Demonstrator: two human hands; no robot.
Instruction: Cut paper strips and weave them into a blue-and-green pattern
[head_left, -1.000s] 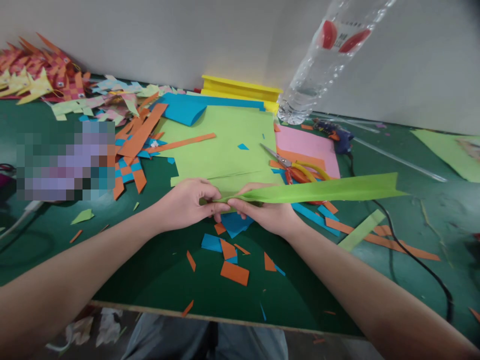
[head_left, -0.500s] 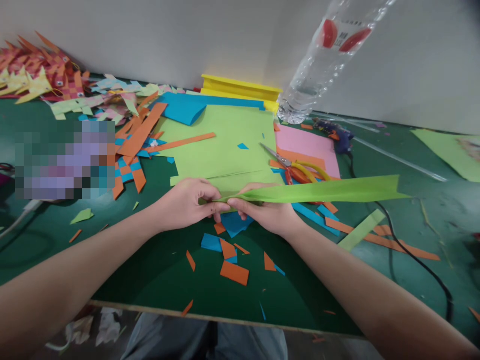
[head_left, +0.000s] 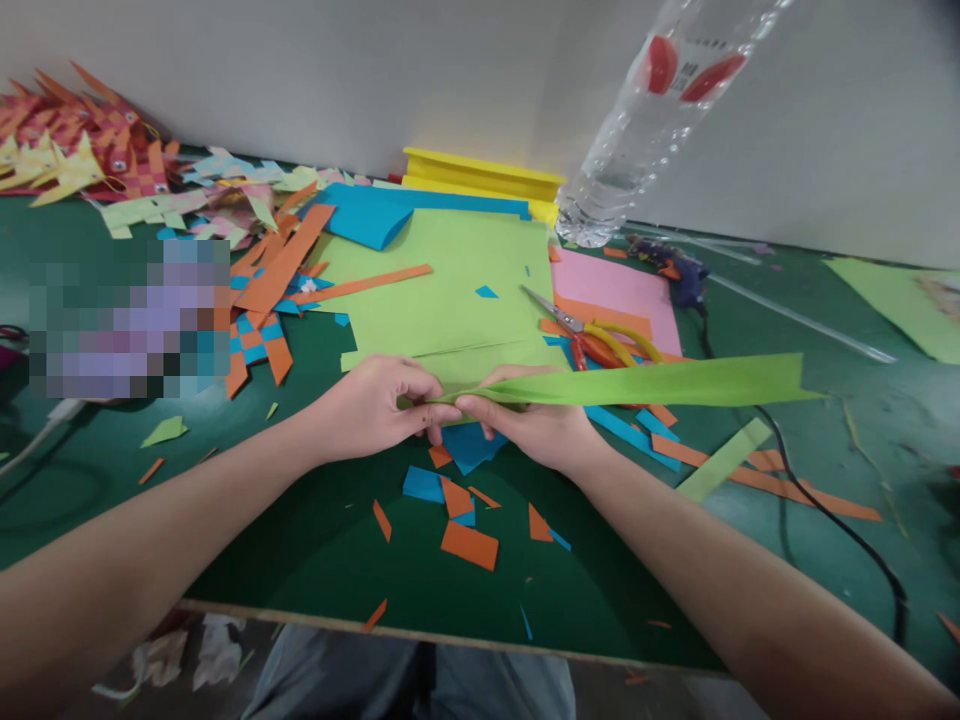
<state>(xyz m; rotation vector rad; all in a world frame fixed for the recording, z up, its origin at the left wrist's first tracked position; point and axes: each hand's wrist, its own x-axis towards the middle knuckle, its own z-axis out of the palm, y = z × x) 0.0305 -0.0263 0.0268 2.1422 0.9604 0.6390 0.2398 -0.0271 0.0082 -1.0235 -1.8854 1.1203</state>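
A long folded strip of green paper (head_left: pixel 660 382) runs from between my fingers out to the right, its free end in the air. My left hand (head_left: pixel 382 405) pinches the strip's left end between thumb and fingers. Close beside it, my right hand (head_left: pixel 536 420) grips the same strip, thumb on the near side. Both thumb tips almost touch. Behind my hands lies a large light green sheet (head_left: pixel 450 280). Scissors with yellow and orange handles (head_left: pixel 600 335) rest to the right, partly behind the strip. Under my hands is a blue paper piece (head_left: pixel 472 450).
A clear plastic bottle (head_left: pixel 637 140) stands at the back right. A glue gun (head_left: pixel 679 275) trails a black cable (head_left: pixel 832 530) down the right side. Orange and blue woven paper (head_left: pixel 255 340) lies left, near a blurred-out object (head_left: pixel 127 330). Paper scraps (head_left: pixel 469 545) litter the table's front.
Hardly anything differs. The strip's free right end has shifted very slightly; both hands keep the same hold and place.
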